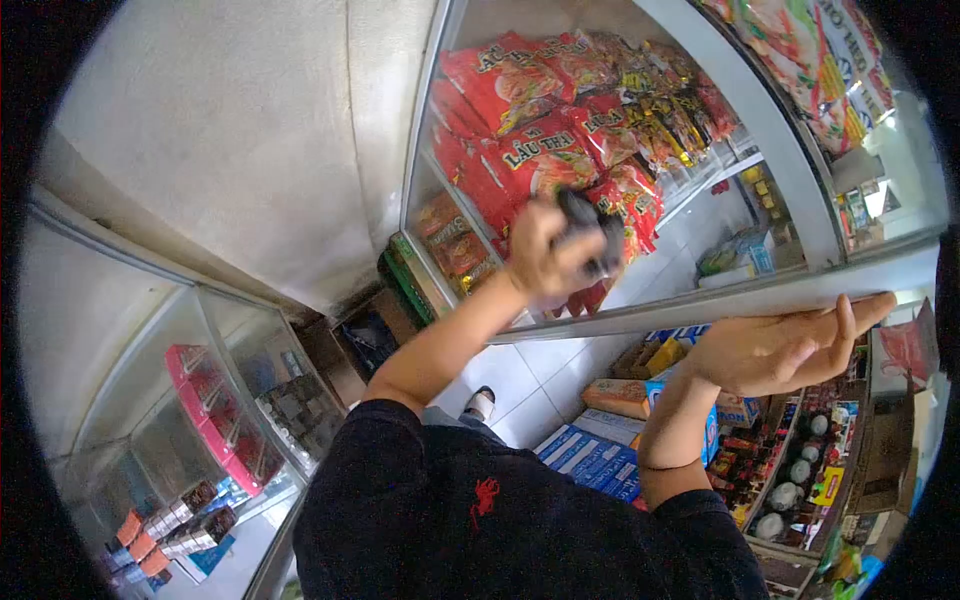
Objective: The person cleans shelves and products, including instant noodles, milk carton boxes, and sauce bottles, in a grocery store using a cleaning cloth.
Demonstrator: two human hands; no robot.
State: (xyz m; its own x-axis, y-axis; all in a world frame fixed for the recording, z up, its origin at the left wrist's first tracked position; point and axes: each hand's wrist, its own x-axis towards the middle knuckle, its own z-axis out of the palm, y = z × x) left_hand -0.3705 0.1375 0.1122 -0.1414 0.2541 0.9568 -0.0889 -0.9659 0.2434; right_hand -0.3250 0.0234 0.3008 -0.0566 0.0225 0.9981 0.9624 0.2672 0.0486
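My left hand [548, 250] is closed around a dark bunched item that looks like a black cloth [590, 235]; motion blurs both. It is up against the glass pane of a display cabinet, in front of red noodle packets [545, 150]. On the right, my right hand [790, 348] is open, its fingers stretched out along the cabinet's pale metal frame [700, 302]. The hand appears to touch the frame's lower edge.
Blue boxes [590, 460] and a shelf of jars and small packets [800, 470] stand low on the right. Another glass case [215, 330] with a pink rack [205, 410] is at left. A bare wall [240, 130] rises behind. White floor tiles [530, 385] show below.
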